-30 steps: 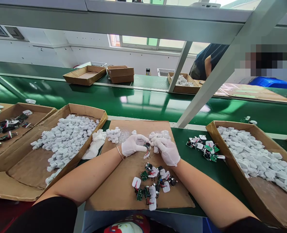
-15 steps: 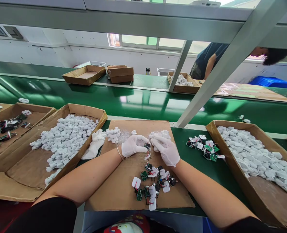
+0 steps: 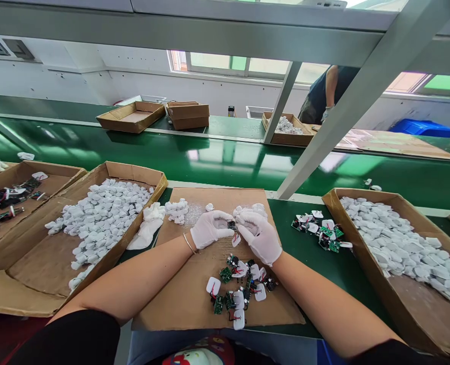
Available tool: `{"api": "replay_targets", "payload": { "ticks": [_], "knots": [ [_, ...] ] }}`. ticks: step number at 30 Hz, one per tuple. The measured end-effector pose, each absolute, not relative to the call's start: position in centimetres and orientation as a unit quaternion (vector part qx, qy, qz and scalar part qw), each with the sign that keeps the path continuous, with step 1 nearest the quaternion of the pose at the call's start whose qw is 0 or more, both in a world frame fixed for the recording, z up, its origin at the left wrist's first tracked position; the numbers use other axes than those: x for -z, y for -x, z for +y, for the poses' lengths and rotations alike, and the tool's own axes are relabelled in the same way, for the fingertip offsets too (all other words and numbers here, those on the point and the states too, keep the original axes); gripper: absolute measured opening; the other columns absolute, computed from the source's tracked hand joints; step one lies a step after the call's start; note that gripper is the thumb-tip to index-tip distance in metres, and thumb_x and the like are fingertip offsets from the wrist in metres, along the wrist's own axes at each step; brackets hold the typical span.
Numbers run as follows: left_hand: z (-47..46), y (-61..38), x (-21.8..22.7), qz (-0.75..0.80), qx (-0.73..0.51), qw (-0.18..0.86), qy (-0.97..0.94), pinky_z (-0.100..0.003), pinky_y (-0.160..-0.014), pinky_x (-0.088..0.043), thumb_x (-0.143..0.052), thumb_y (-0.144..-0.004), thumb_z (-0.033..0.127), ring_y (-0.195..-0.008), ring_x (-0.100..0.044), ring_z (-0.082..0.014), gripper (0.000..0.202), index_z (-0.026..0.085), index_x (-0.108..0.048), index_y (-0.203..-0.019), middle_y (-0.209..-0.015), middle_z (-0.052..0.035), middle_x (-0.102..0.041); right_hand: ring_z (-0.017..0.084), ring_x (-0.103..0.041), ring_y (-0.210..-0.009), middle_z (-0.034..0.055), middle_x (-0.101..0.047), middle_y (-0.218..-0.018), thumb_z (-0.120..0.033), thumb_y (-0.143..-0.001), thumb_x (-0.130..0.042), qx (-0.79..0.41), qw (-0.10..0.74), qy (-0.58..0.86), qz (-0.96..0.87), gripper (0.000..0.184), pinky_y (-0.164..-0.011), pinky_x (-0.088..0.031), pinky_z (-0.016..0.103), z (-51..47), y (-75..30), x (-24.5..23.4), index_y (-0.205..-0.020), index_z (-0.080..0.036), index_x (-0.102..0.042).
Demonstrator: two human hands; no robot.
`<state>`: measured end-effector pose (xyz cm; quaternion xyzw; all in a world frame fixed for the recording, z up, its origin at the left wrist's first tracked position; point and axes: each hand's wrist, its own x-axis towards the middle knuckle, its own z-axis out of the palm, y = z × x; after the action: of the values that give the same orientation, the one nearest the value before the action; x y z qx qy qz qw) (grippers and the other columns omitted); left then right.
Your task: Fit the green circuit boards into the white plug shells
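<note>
Between the gloved fingertips of my left hand (image 3: 213,229) is a small circuit board (image 3: 231,224), with a white tab (image 3: 236,239) dangling below it. My right hand (image 3: 262,237), also in a white glove, is closed, its fingertips against the board's right side. Whether those fingers pinch a white piece too is hidden. Just behind them lies a pile of small white plastic pieces (image 3: 258,208). Nearer me, several circuit boards with wired white tabs (image 3: 239,299) are heaped on the cardboard sheet (image 3: 179,299).
Cardboard trays of white pieces stand left (image 3: 20,304) and right (image 3: 411,309). More boards (image 3: 324,230) lie beside the right tray. A crumpled white glove (image 3: 148,227) rests by the left one. A slanting metal post (image 3: 324,111) crosses at right; behind it a person (image 3: 333,91) stands.
My right hand has come from the white pieces to the circuit board. The board has risen slightly in my left hand. The person behind the post has shifted position.
</note>
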<state>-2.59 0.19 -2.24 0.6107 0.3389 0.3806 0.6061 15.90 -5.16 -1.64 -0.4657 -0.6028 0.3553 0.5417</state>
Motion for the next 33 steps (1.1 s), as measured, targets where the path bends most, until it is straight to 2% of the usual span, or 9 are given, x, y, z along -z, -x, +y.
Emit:
{"api": "replay_targets", "payload": {
  "ticks": [6, 11, 16, 20, 23, 26, 30, 33],
  "knots": [
    [-0.1, 2.4, 2.4, 0.363, -0.382, 0.602, -0.6, -0.032, -0.079, -0.055, -0.086, -0.056, 0.028, -0.076, -0.067, -0.016, 0.045, 0.014, -0.067, -0.095, -0.088, -0.0059, -0.072, 0.024, -0.066, -0.092, 0.0072, -0.072, -0.094, -0.025, -0.086, -0.062, -0.237, 0.46, 0.469, -0.716, 0.014, -0.087, -0.053, 0.04, -5.0, -16.4, 0.4, -0.094, -0.024, -0.074],
    [0.1, 2.4, 2.2, 0.372, -0.384, 0.585, -0.609, -0.033, -0.085, -0.055, -0.085, -0.058, 0.028, -0.082, -0.068, -0.0177, 0.042, 0.015, -0.069, -0.095, -0.092, -0.007, -0.073, 0.023, -0.066, -0.095, 0.0062, -0.073, -0.1, -0.025, -0.088, -0.061, -0.227, 0.479, 0.473, -0.704, 0.016, -0.089, -0.053, 0.04, -5.1, -16.3, 0.7, -0.094, -0.026, -0.076],
    [-0.2, 2.4, 1.7, 0.379, -0.374, 0.567, -0.629, -0.031, -0.079, -0.055, -0.083, -0.06, 0.027, -0.078, -0.067, -0.0162, 0.041, 0.014, -0.07, -0.096, -0.091, -0.0072, -0.073, 0.023, -0.065, -0.096, 0.0054, -0.072, -0.1, -0.025, -0.088, -0.06, -0.21, 0.495, 0.489, -0.687, 0.017, -0.09, -0.052, 0.04, -5.3, -16.2, 0.9, -0.097, -0.027, -0.075],
    [-0.2, 2.3, 1.6, 0.381, -0.376, 0.57, -0.623, -0.03, -0.076, -0.055, -0.083, -0.058, 0.026, -0.074, -0.066, -0.0156, 0.041, 0.014, -0.07, -0.095, -0.089, -0.0071, -0.073, 0.023, -0.066, -0.093, 0.0054, -0.073, -0.096, -0.025, -0.088, -0.06, -0.202, 0.486, 0.473, -0.706, 0.016, -0.089, -0.053, 0.04, -5.5, -16.0, 0.5, -0.092, -0.027, -0.076],
    [-0.3, 2.3, 1.6, 0.371, -0.374, 0.579, -0.622, -0.03, -0.076, -0.055, -0.083, -0.057, 0.026, -0.075, -0.067, -0.0161, 0.04, 0.014, -0.07, -0.094, -0.091, -0.0074, -0.073, 0.024, -0.067, -0.089, 0.0044, -0.074, -0.087, -0.026, -0.089, -0.059, -0.24, 0.485, 0.456, -0.706, 0.017, -0.089, -0.053, 0.041, -5.9, -15.9, 0.2, -0.094, -0.028, -0.075],
    [-0.6, 2.4, 1.1, 0.363, -0.364, 0.572, -0.639, -0.03, -0.074, -0.055, -0.082, -0.06, 0.028, -0.074, -0.066, -0.0161, 0.038, 0.015, -0.07, -0.094, -0.088, -0.0061, -0.073, 0.023, -0.068, -0.089, 0.0049, -0.074, -0.09, -0.031, -0.085, -0.063, -0.312, 0.528, 0.464, -0.639, 0.02, -0.088, -0.054, 0.041, -6.1, -15.9, 0.1, -0.103, -0.026, -0.072],
    [-1.3, 2.5, -0.1, 0.347, -0.369, 0.471, -0.722, -0.031, -0.081, -0.053, -0.081, -0.065, 0.029, -0.08, -0.065, -0.0175, 0.029, 0.018, -0.073, -0.091, -0.087, -0.0051, -0.072, 0.021, -0.066, -0.078, 0.0043, -0.071, -0.083, -0.037, -0.075, -0.073, -0.423, 0.543, 0.479, -0.545, 0.038, -0.082, -0.055, 0.039, -5.7, -15.8, -0.1, -0.109, -0.022, -0.066],
    [-1.7, 2.6, -0.7, 0.32, -0.415, 0.407, -0.749, -0.034, -0.086, -0.05, -0.083, -0.063, 0.033, -0.089, -0.063, -0.0211, 0.029, 0.02, -0.074, -0.088, -0.09, -0.0075, -0.07, 0.02, -0.063, -0.074, 0.0034, -0.067, -0.078, -0.044, -0.075, -0.07, -0.516, 0.513, 0.432, -0.533, 0.034, -0.076, -0.054, 0.037, -5.1, -15.6, -0.1, -0.099, -0.021, -0.065]
  ]
}}
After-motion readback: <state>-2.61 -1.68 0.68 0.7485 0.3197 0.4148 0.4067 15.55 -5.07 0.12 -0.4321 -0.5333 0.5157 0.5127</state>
